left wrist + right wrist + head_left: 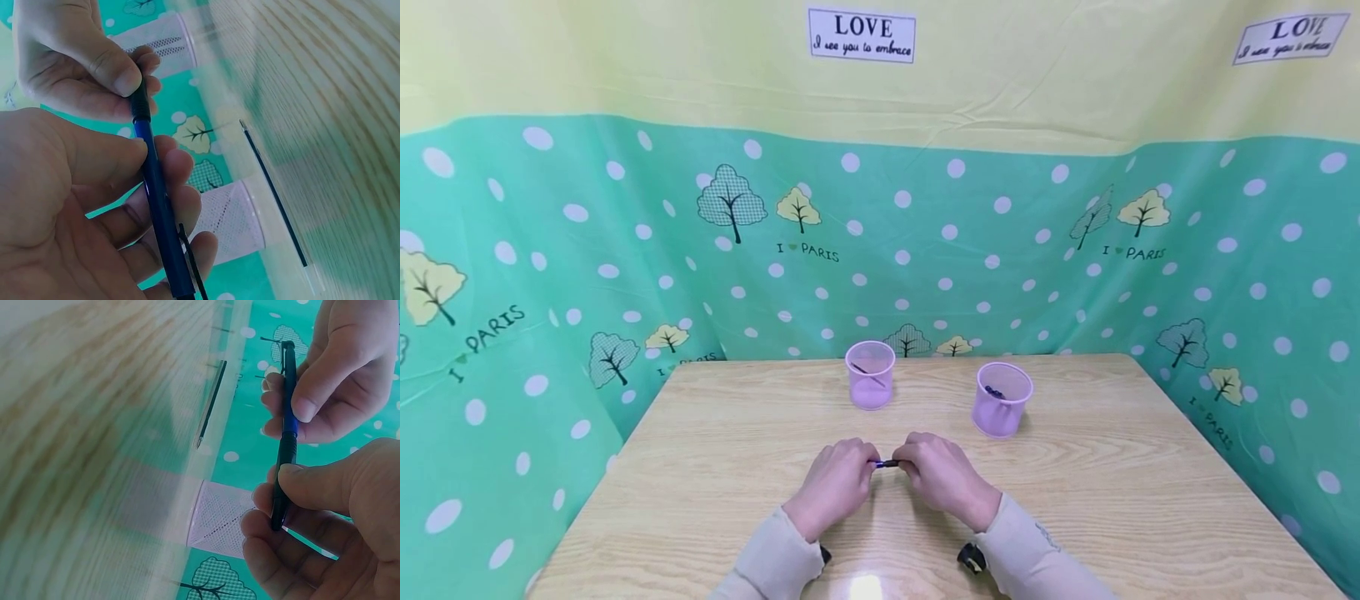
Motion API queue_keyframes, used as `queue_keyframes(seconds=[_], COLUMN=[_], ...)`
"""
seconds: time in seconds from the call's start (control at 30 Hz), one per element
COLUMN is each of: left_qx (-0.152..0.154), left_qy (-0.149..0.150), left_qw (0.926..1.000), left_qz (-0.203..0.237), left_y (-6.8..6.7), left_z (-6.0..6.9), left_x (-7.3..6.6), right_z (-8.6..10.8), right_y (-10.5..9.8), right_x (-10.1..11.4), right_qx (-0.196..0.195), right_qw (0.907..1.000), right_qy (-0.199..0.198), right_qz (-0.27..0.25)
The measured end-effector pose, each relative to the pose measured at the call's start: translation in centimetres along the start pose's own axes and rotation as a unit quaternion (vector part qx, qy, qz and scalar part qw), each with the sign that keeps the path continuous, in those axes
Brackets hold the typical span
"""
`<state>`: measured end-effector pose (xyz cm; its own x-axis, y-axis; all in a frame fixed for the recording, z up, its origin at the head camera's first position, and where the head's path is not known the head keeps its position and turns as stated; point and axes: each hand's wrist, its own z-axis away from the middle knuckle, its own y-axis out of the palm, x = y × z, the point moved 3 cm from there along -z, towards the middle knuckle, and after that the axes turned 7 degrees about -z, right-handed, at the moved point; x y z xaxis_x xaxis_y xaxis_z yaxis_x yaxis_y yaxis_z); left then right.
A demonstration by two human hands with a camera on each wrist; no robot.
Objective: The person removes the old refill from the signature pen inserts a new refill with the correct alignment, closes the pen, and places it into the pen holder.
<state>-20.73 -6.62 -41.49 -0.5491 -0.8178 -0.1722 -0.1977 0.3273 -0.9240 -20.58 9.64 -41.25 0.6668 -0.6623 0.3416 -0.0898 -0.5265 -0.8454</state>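
Both hands hold one pen with a dark blue barrel and a black front part. My left hand (842,471) grips the blue barrel (159,206) near its joint with the black part, thumb on top. In the head view my right hand (936,467) is close beside it, pinching the black front section (286,456) between thumb and fingers. A slim clip (190,256) shows along the barrel's rear end. Below the hands, a thin pen refill (275,197) with a dark tube and metal tip lies on the tabletop; the hands hide it in the head view.
Toward the back of the wooden table (737,450) stands a purple mesh cup (871,396) holding a thin stick-like item. A second purple cup (997,417), right and nearer, contains small dark pieces. A patterned green and yellow curtain (910,225) surrounds the table's back and sides.
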Motion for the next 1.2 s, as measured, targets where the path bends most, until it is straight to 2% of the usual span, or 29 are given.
queue_keyframes(seconds=[0.3, 0.8, 1.2], left_qx=[-0.020, -0.019, -0.017], left_qy=[0.010, -0.003, -0.005], left_qw=[0.9998, 0.9997, 0.9998], left_qz=[0.000, 0.013, -0.003], left_y=[-0.05, -0.01, 0.08], left_z=[0.04, -0.01, -0.11], left_x=[0.14, 0.13, 0.06], right_z=[-0.07, 0.01, 0.07], right_y=[0.04, -0.08, 0.01], right_x=[-0.01, 0.06, -0.11], right_qx=[0.001, 0.000, -0.003], right_qw=[1.0000, 1.0000, 1.0000], right_qy=[-0.002, 0.000, 0.002], right_qz=[0.003, -0.002, -0.003])
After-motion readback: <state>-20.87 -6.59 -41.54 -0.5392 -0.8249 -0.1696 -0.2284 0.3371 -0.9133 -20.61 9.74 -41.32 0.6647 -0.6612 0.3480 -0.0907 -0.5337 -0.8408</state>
